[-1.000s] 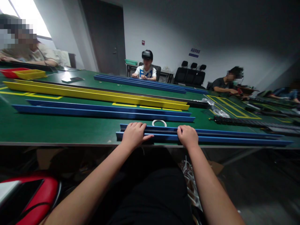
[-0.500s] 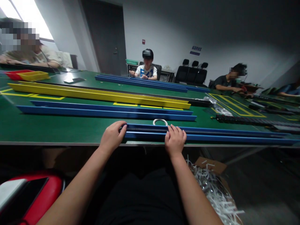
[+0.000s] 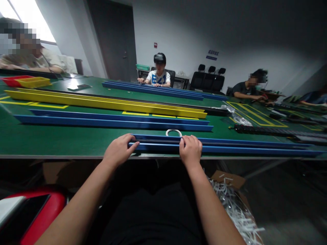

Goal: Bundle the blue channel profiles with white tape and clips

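A long blue channel lies along the near edge of the green table, with a dark strip running inside it. At its left end is my left hand, fingers over the far wall and thumb on the near wall. My right hand is closed over the channel farther right, its fingers curled across the walls and partly hiding what they press on. Just behind the channel, between my hands, a white roll of tape lies on the table, its near part hidden by the channel.
Another blue channel and a yellow channel lie beyond. Farther back are more blue channels and yellow and red trays. Co-workers sit around the table. A box of paper scraps stands below right, a red stool below left.
My left hand has shifted slightly left at the channel's end, its thumb now stretched along the near wall. My right hand stays in nearly the same place. The view has moved slightly.
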Demonstrator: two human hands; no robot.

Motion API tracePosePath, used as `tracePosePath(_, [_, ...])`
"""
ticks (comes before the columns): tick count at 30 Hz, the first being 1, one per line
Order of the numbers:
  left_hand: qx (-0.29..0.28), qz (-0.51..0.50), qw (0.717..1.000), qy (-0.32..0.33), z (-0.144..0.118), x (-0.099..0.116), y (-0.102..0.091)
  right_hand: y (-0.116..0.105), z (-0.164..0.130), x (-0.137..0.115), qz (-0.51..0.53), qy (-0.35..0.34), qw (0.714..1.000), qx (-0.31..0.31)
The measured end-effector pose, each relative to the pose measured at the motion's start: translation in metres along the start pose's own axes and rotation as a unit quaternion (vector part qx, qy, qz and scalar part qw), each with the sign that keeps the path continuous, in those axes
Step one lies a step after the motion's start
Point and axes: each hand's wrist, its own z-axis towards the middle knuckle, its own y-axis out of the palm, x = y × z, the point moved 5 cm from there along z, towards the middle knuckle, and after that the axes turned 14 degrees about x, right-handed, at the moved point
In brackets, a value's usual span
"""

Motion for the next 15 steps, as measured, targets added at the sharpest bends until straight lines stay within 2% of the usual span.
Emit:
tracePosePath(2, [-0.017, -0.010, 1.000, 0.007, 0.001, -0.001, 0.001, 0.000, 0.007, -0.002, -0.007, -0.009, 1.000, -0.011])
tracePosePath(7, [-0.018, -0.020, 0.999, 0.018, 0.002, 0.001, 0.000, 0.004, 0.014, 0.004, -0.017, -0.019, 0.999, -0.024])
tracePosePath(10, [-0.006, -0.025, 0.999, 0.034, 0.002, 0.015, 0.003, 0.003, 0.016, 0.022, -0.034, -0.005, 0.999, -0.009])
tracePosePath(15, [0.015, -0.050, 0.998, 0.046, 0.010, 0.051, 0.018, -0.004, 0.023, 0.064, -0.045, -0.003, 0.999, 0.005])
